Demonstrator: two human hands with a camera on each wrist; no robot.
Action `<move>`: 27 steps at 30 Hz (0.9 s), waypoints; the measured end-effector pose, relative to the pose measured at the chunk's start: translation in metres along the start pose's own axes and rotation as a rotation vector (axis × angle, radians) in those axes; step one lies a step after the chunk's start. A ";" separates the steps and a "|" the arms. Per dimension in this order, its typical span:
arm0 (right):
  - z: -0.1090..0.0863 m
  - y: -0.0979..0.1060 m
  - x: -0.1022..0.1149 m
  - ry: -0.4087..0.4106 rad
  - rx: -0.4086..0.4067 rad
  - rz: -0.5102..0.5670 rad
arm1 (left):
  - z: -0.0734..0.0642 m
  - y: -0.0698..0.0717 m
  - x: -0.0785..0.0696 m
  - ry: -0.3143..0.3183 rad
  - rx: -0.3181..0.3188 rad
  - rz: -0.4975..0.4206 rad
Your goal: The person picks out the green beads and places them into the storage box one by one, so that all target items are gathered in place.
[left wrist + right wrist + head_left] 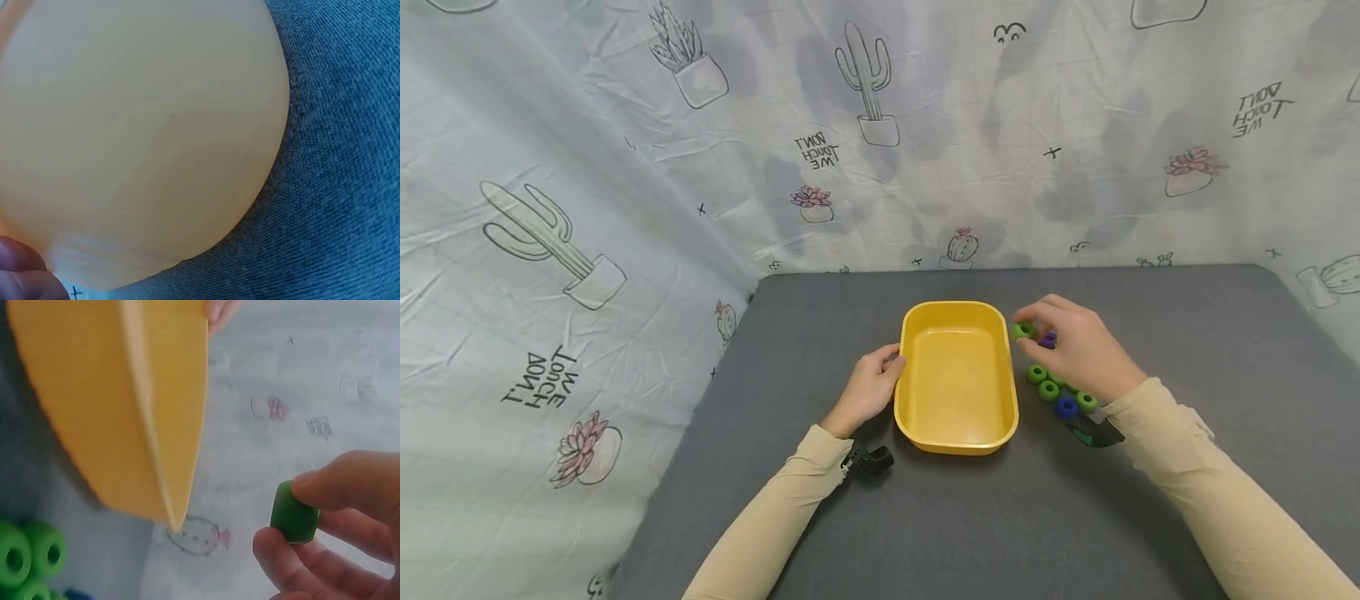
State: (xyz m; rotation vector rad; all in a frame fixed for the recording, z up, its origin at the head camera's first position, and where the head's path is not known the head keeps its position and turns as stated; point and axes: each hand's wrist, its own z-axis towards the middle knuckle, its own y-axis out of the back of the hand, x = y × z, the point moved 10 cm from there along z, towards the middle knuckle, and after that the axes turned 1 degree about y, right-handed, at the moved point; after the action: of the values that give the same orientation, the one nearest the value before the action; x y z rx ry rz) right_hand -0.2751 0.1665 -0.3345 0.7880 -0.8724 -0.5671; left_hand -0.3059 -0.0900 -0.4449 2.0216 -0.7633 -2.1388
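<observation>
A yellow tray (957, 321) sits upright on the table. My left hand (867, 387) grips its left rim; in the left wrist view the tray's outer wall (156, 112) fills most of the picture, with fingertips (28, 275) at the lower left corner. To the right of the tray, my right hand (1067, 346) pinches a green bead (294, 515) between thumb and fingers, held above the table. A purple bead (1048, 340) shows just under that hand; whether it is touched, I cannot tell. Several green beads (1037, 374) and a blue bead (1066, 407) lie below, partly hidden by the hand.
The beads lie on a dark grey table (820, 317). A pale cloth (925, 167) printed with cacti hangs behind and to the left. Dark wrist devices show on both arms, the left one (868, 460) close to the table near the tray.
</observation>
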 end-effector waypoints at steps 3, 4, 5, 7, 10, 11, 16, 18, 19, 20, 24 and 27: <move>0.011 -0.009 0.003 -0.019 0.029 0.025 | 0.000 0.000 0.001 -0.002 -0.001 -0.011; 0.014 -0.013 0.003 -0.029 0.040 0.036 | 0.000 0.000 0.001 -0.004 -0.001 -0.011; 0.017 -0.016 0.004 -0.038 0.049 0.045 | 0.000 0.000 0.001 -0.006 0.000 -0.013; 0.022 -0.023 0.005 -0.060 0.064 0.060 | 0.001 0.000 0.001 -0.009 -0.001 -0.006; 0.030 -0.034 0.007 -0.086 0.092 0.092 | 0.001 0.000 0.001 -0.016 -0.001 0.009; 0.033 -0.038 0.007 -0.093 0.101 0.100 | 0.001 0.000 0.001 -0.016 -0.001 0.012; 0.044 -0.058 0.009 -0.118 0.149 0.157 | 0.001 0.001 0.002 -0.017 -0.005 0.027; 0.049 -0.064 0.010 -0.120 0.164 0.177 | 0.001 0.001 0.002 -0.016 -0.006 0.029; 0.051 -0.068 0.011 -0.121 0.171 0.184 | 0.001 0.001 0.002 -0.018 -0.005 0.029; 0.054 -0.071 0.011 -0.123 0.177 0.191 | 0.001 0.001 0.002 -0.017 -0.005 0.027; 0.062 -0.084 0.011 -0.145 0.201 0.217 | 0.002 0.000 0.003 -0.018 -0.003 0.028; 0.068 -0.095 0.009 -0.168 0.212 0.235 | 0.003 0.000 0.004 -0.021 0.000 0.029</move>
State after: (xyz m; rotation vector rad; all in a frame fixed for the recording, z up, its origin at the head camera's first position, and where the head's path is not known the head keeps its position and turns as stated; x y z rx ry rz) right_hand -0.3386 0.0787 -0.3791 0.8227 -1.1768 -0.3387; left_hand -0.3088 -0.0907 -0.4483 1.9793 -0.7910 -2.1472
